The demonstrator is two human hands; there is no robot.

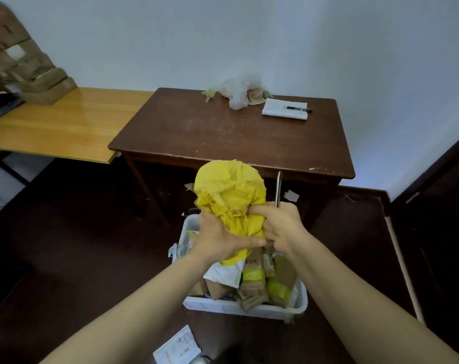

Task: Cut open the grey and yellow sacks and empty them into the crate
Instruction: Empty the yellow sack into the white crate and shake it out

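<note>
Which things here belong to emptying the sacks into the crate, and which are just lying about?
Job: yellow sack, gripped by left hand and right hand; metal tool in the right hand; white crate; parcels in it.
Lying about: notepad, pen and plastic bag on the dark table; cardboard stack on the light table; paper slip on the floor.
</note>
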